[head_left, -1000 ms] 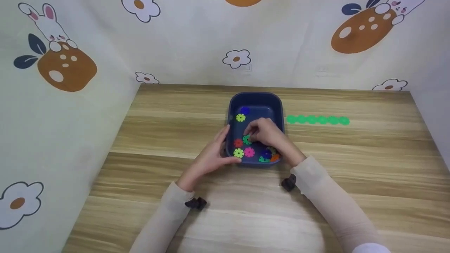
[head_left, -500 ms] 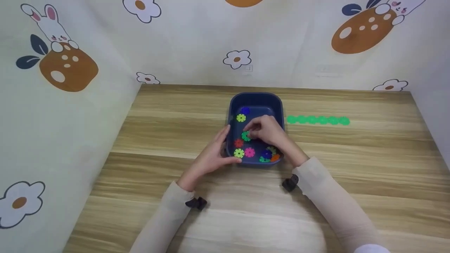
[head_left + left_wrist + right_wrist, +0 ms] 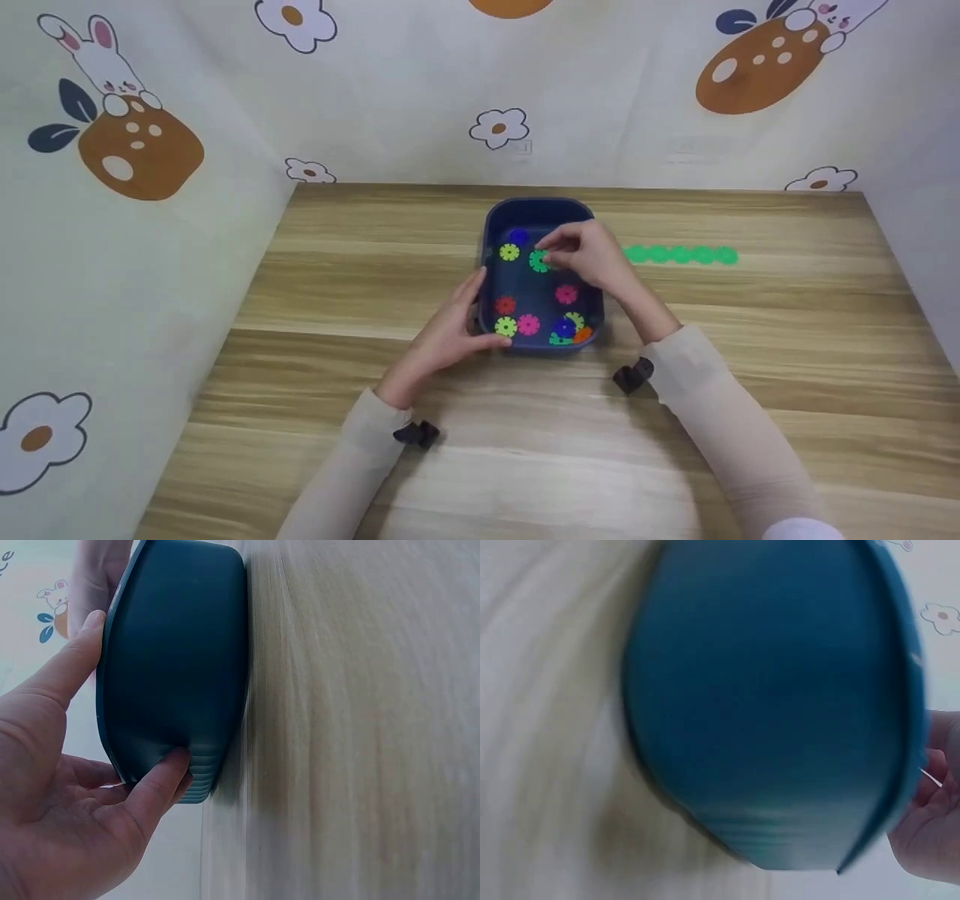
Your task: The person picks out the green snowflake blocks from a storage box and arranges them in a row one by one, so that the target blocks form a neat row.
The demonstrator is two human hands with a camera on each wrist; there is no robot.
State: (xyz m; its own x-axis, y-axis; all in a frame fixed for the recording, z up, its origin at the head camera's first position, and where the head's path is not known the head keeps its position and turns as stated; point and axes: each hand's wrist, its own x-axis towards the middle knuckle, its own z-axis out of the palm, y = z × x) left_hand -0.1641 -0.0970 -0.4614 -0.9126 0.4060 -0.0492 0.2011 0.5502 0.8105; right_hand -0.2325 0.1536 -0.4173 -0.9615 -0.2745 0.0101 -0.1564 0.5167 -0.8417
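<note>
A dark blue plastic tub (image 3: pixel 540 350) stands on the table, holding several notched plastic discs. My left hand (image 3: pixel 448 330) grips its near left corner, thumb at the near rim and fingers along the left side. In the left wrist view those fingers (image 3: pixel 159 784) press on the tub's outer wall (image 3: pixel 176 645). Over the tub, my right hand (image 3: pixel 589 251) pinches a green notched disc (image 3: pixel 539 261) between thumb and fingertips. A yellow disc (image 3: pixel 509 252) and a blue disc (image 3: pixel 518 236) lie just left of it. The right wrist view is blurred; the tub wall hides the disc there.
Right of the tub, several green discs form a straight row (image 3: pixel 681 255), its left end behind my right hand. Inside the tub are a pink disc (image 3: pixel 566 294), a red disc (image 3: pixel 505 305) and a near-right cluster with an orange disc (image 3: pixel 582 334). A patterned wall covering (image 3: pixel 405 97) rises behind.
My right hand has risen and moved away from me and to the right, carrying the green disc. A pink disc has come into sight under it. The left hand keeps its hold on the tub.
</note>
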